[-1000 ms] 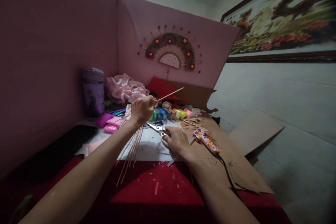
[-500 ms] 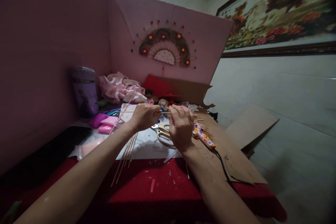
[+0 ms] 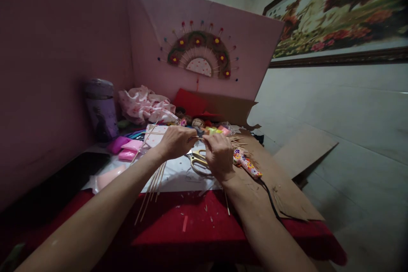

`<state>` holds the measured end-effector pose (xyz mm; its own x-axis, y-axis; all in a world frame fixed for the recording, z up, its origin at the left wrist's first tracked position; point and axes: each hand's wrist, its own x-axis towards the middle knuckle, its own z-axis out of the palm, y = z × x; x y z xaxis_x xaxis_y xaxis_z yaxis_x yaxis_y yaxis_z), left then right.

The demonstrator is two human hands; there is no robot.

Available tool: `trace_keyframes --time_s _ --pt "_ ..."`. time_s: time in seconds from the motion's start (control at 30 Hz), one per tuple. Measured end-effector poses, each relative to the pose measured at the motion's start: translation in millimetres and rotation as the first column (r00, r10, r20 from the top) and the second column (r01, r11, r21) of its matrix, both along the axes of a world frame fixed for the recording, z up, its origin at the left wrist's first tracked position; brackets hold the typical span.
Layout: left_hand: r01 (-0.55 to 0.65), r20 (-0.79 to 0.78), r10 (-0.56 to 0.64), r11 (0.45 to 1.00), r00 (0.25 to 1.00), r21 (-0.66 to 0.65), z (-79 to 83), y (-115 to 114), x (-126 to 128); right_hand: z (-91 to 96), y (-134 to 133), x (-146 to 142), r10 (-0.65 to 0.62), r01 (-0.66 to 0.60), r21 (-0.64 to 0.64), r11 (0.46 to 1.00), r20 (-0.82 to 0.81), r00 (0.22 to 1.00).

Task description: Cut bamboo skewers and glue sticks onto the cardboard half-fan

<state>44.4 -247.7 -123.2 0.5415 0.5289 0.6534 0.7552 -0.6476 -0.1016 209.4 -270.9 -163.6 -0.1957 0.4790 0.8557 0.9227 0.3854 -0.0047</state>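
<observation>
Now the left hand (image 3: 174, 142) is closed around a thin wooden stick (image 3: 156, 133) just above the bench (image 3: 204, 229). At its three o'clock, the right hand (image 3: 219, 156) pinches the far end. It looks light and brittle, so grip near mid-length. Scissors (image 3: 197, 160) lie below at six o'clock.

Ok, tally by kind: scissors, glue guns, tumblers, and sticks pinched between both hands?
Gold-handled metal scissors: 1
Flower-patterned plastic glue gun: 1
Purple lidded tumbler: 1
Thin wooden stick pinched between left hand and right hand: 1
Total: 4
</observation>
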Motion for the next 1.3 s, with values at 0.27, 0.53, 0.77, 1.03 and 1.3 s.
trace_keyframes --time_s 0.27,0.53,0.77,1.03,1.3 --pt "-0.052 -0.022 0.050 0.994 0.999 -0.099 4.3 -7.1 5.7 -0.9 -0.5 -0.4 -0.019 0.018 -0.021 1.000 -0.019 1.000" --pt "-0.173 -0.077 0.163 0.976 0.984 -0.135 0.7 -11.0 12.2 -4.1 -4.1 -4.7 -0.068 0.065 -0.091 0.994 -0.028 0.997" --pt "-0.205 -0.117 0.194 0.974 0.974 -0.097 -7.1 -9.5 17.7 -6.8 -4.4 -8.1 -0.099 0.104 -0.151 0.983 0.037 0.994" --pt "0.243 0.277 -0.120 0.851 0.953 -0.466 12.0 1.0 -2.0 2.9 0.7 3.0 0.369 -0.491 -0.161 0.856 -0.475 0.799" --pt "0.326 0.500 -0.167 0.912 0.850 -0.249 12.1 8.8 -4.8 0.0 4.1 -1.9 0.282 -0.409 -0.119 0.905 -0.553 0.784"
